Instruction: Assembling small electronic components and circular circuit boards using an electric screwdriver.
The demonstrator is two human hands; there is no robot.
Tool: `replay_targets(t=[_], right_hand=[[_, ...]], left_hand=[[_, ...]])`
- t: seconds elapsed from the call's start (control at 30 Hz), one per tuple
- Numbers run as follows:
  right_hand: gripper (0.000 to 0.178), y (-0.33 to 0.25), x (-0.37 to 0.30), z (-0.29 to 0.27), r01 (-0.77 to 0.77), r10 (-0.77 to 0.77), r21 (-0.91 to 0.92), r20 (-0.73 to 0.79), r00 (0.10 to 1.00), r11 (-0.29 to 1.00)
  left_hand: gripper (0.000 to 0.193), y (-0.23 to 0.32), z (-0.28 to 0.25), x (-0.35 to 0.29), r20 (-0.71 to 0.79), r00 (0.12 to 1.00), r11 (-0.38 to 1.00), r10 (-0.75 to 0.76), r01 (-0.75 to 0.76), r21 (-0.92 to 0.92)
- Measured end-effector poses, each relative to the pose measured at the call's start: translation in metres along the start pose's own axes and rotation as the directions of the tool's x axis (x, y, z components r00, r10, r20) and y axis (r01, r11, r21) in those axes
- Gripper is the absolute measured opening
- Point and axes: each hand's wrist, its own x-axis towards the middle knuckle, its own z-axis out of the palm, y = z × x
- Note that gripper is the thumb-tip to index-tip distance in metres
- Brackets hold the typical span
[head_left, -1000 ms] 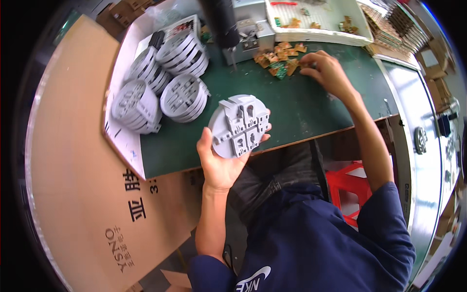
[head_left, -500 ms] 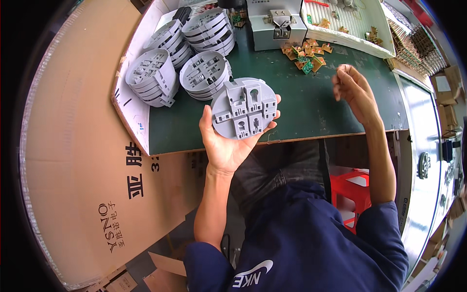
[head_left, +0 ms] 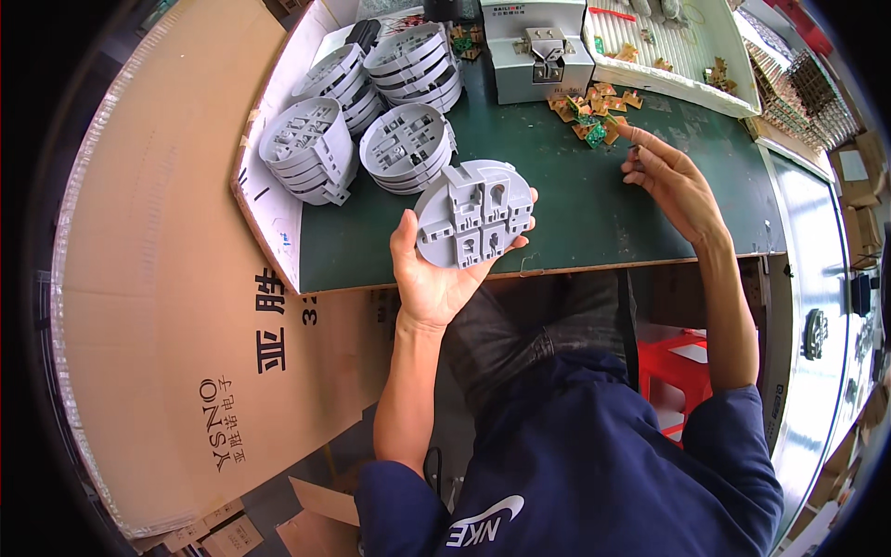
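Observation:
My left hand [head_left: 436, 283] is wrapped round the rim of a round grey plastic housing [head_left: 476, 215] and holds it tilted above the table's front edge. Its face, turned toward me, has raised blocks, slots and keyhole-shaped recesses. To the right, my right hand [head_left: 670, 176] is over the green table, its index finger stretched toward a loose pile of small circuit boards [head_left: 594, 107]. The thumb and other fingers are curled together; something small and dark shows between them, but I cannot make out what it is.
Stacks of similar round grey housings [head_left: 406, 148] stand at the left of the green table [head_left: 557, 218], beside a white cardboard side wall [head_left: 266, 209]. A grey metal box machine [head_left: 540, 65] is at the back. Right of it lies a white foam tray [head_left: 691, 79] with more boards.
My right hand has shifted slightly left, and its index finger has stretched out toward the circuit boards. My left hand keeps its hold on the housing. The whole view has shifted slightly.

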Motion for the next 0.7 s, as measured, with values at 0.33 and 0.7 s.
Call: replay_targets(t=[0.33, 0.7], right_hand=[[0.043, 0.025, 0.000, 0.019, 0.103, -0.178, -0.485, -0.111, 0.978, 0.869], [0.041, 0.033, -0.001, 0.010, 0.148, -0.226, -0.507, -0.096, 0.969, 0.849]], left_hand=[[0.109, 0.010, -0.029, -0.115, -0.143, 0.978, 0.987, 0.155, -0.148, 0.060], [0.100, -0.050, 0.003, -0.536, -0.293, -0.290, -0.156, 0.911, -0.900, 0.406]])
